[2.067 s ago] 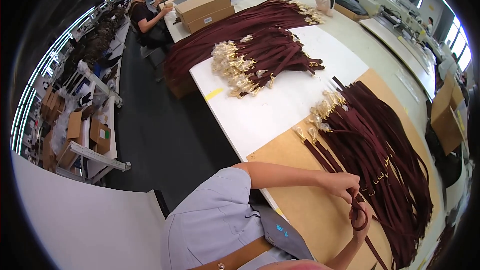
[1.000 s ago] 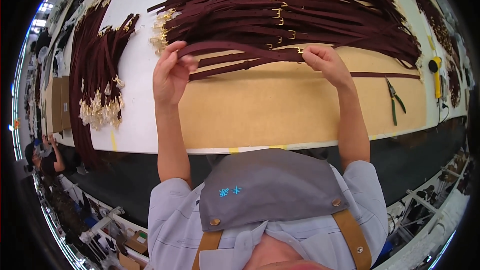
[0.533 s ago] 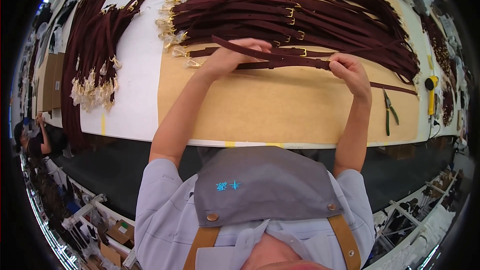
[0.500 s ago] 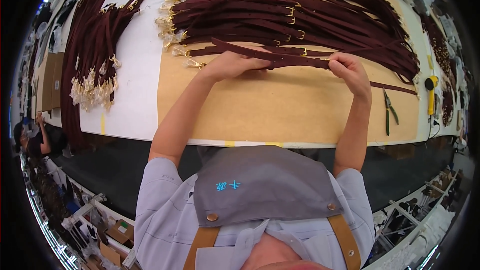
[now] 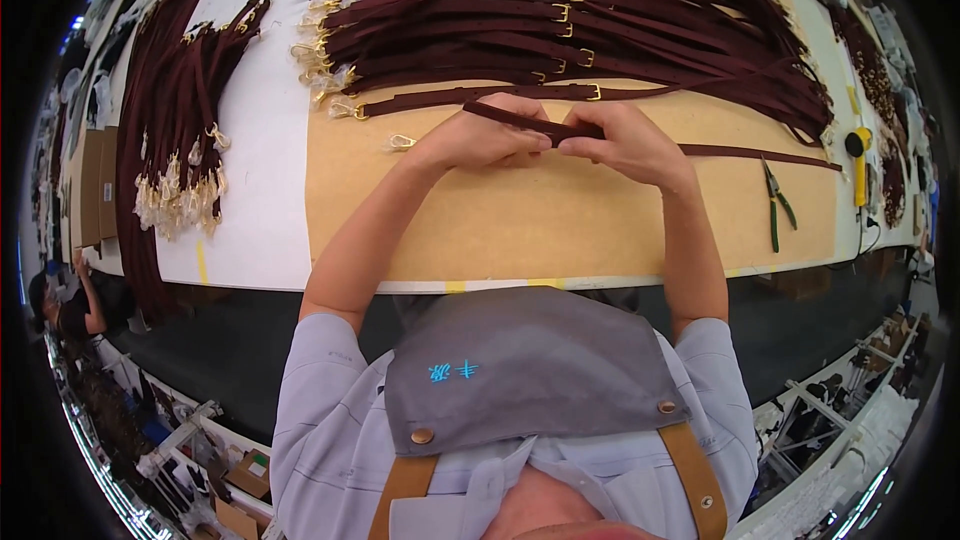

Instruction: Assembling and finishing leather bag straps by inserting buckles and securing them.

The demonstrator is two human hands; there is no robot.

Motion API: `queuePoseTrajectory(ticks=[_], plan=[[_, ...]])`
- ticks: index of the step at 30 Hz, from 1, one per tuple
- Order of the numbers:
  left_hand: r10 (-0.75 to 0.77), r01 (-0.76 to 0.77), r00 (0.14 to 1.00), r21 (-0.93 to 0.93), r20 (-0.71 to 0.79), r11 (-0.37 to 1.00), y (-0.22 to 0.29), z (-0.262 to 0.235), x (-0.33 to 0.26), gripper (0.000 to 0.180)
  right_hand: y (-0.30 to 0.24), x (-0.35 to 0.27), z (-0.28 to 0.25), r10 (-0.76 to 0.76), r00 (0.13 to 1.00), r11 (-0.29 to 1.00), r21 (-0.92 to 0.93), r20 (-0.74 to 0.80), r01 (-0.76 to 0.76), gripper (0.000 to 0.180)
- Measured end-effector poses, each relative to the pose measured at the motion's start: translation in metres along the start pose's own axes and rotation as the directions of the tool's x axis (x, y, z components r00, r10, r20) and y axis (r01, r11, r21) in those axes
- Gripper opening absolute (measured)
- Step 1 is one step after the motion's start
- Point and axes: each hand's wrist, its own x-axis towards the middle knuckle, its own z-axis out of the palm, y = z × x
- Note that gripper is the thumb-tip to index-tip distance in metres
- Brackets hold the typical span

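Note:
A dark burgundy leather strap (image 5: 525,121) is between my two hands over the tan paper. My left hand (image 5: 480,138) is closed on it, its free end sticking up past the fingers. Beside it, my right hand (image 5: 632,145) grips the same strap, thumb close to the left fingertips. The strap's buckle is hidden by the fingers. A gold clasp in clear wrap (image 5: 400,142) lies left of my left hand, and a strap length (image 5: 760,151) runs out beyond my right hand. Just past my hands lies another strap with a gold buckle (image 5: 594,92).
A large pile of burgundy straps (image 5: 680,30) covers the far table. At left hangs a strap bundle (image 5: 190,90) with wrapped clasps, near a cardboard box (image 5: 95,185). Green-handled pliers (image 5: 775,205) and a yellow-handled tool (image 5: 860,170) lie at right. Another person (image 5: 85,300) is at far left.
My right hand has moved left along the strap, close to my left hand. The strap, stretched between the hands before, is now gathered in them.

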Motion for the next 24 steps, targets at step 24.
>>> queuePoseTrajectory(ticks=[24], plan=[[-0.085, 0.095, 0.994, -0.157, 0.070, 0.983, -0.016, -0.002, 0.005, 0.030, 0.212, -0.230, -0.111, 0.254, 0.493, 0.565, -0.286, -0.832, -0.774, 0.069]])
